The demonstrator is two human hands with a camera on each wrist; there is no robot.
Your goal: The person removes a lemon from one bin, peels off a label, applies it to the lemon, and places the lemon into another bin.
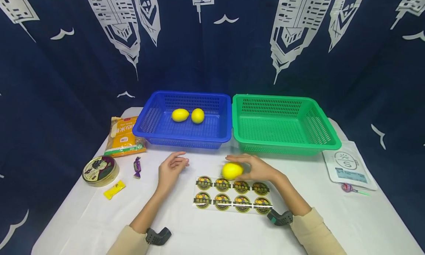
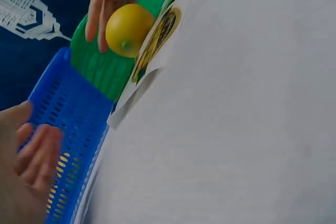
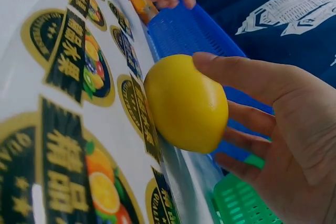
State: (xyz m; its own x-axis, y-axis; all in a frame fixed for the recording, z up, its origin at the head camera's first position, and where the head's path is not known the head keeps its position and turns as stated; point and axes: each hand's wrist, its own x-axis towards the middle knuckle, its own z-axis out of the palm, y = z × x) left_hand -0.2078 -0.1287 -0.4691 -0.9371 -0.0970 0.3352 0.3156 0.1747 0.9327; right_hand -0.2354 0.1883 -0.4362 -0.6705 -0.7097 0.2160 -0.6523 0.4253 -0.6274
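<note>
Yellow lemon (image 1: 231, 171) is gripped by the right hand (image 1: 257, 167), thumb on the near side, fingers curved along the far side. It is found at the far edge of a sticker sheet (image 1: 232, 194); whether it touches the sheet cannot be told. Clock positions are taken from this lemon in the head view, twelve pointing away from the person.

Left hand (image 1: 170, 170): nine o'clock, fingers loosely bent, holding nothing.

Sticker sheet: six o'clock, flat on the white-covered table (image 1: 206, 233), bearing eight round labels in two rows.

Blue basket (image 1: 182, 141): between ten and eleven, containing two further lemons (image 1: 180, 115) side by side.

Green basket (image 1: 285, 129): between one and two, just beside the blue one.

Toward nine: a purple-wrapped sweet (image 1: 137, 168), a round tin (image 1: 99, 171) and a yellow sachet (image 1: 114, 189). Orange bag (image 1: 124, 137): between nine and ten, beside the blue basket.

Toward three: a white pouch (image 1: 348, 163), with a lollipop (image 1: 347, 188) at its near edge.
</note>
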